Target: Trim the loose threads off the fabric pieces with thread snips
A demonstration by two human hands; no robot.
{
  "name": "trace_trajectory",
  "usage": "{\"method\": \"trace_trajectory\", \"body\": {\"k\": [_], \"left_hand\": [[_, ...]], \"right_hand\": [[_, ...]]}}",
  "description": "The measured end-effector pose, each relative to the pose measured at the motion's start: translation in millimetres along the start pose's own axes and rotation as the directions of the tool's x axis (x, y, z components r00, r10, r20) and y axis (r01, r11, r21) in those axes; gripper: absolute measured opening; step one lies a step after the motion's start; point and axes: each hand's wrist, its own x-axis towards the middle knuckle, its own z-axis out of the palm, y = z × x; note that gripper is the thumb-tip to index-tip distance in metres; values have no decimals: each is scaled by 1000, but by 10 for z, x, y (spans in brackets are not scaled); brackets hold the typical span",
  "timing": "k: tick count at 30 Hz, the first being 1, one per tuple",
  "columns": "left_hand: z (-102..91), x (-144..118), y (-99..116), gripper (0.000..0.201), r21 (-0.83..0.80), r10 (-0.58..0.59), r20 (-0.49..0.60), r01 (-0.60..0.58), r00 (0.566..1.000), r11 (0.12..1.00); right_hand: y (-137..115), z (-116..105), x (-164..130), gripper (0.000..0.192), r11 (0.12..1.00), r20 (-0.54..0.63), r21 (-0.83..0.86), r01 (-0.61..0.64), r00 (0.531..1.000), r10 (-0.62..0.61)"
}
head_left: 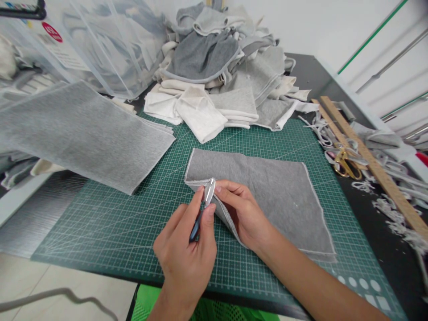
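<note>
A grey fabric piece (267, 196) with pale stitched edges lies on the green cutting mat (133, 227). Between the thumb and fingers of my left hand (187, 245) is a pair of small thread snips (209, 191) with silver blades and a dark blue handle. The blades rest at the near left edge of the fabric, against its stitched seam. My right hand (245, 214) pinches that same edge just right of the blades, lifting it so the layers part. Its lower fingers are partly hidden under the cloth.
Grey fabric panels (87, 129) overhang the mat at left. Behind stands a heap of grey and white cloth (207, 58) beside a clear plastic bin (100, 49). Gold scissors (346, 165), a wooden ruler (377, 169) and thread scraps (394, 218) lie at right.
</note>
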Motion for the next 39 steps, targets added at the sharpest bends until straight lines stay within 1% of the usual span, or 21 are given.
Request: {"method": "trace_trajectory", "body": {"k": [4,9,12,22,27,32,36,39], "left_hand": [[2,0,4,25,24,6,-9,-5,1000,1000],[13,3,19,27,-14,-29,-17,29,999,999],[16,13,30,27,-25,-47,-15,46,999,999],[37,8,29,26,-35,-52,4,52,999,998],[33,1,30,26,-46,-73,-12,72,997,996],[45,10,32,24,-61,-89,-8,88,996,994],[51,11,24,24,-64,-94,-2,94,996,994],[35,-6,18,25,-68,-117,-2,117,993,991]], "right_hand": [[8,9,-7,16,1000,-13,-15,23,1000,-23],[34,27,-15,16,999,-17,11,48,999,-47],[48,36,-22,15,998,-38,13,53,998,-53],[64,55,-21,15,997,-71,22,69,995,-67],[94,60,-23,14,996,-92,50,80,993,-75],[96,79,-32,15,994,-109,45,95,990,-90],[95,78,-44,16,995,-125,47,84,989,-77],[92,53,-41,16,995,-131,15,94,987,-92]]}}
